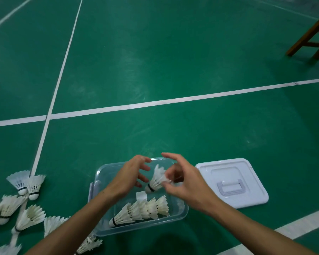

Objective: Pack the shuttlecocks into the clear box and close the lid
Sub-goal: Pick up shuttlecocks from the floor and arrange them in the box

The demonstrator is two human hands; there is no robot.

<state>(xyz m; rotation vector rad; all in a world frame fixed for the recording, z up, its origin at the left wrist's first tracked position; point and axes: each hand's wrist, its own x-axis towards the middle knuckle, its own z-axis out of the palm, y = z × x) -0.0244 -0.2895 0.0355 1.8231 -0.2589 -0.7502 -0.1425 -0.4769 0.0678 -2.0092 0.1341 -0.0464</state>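
Pinching one shuttlecock (156, 181) by its feather skirt, the right hand (184, 183) holds it over the middle of the clear box (99, 173), cork end tipped down and toward the left, likely so it can be slid nose-first into place. The left hand (129, 175) hovers just beside the cork with fingers loosely spread, grasping nothing, apparently ready to guide or steady it. Along the box's near side lies a nested row of shuttlecocks (140, 210), each cork tucked into the next skirt, which saves room. More loose shuttlecocks (26, 184) lie scattered on the floor (173, 70) to the left of the box. The white lid (232, 183) rests handle-up on the floor just right of the box, still off, so closing comes later.
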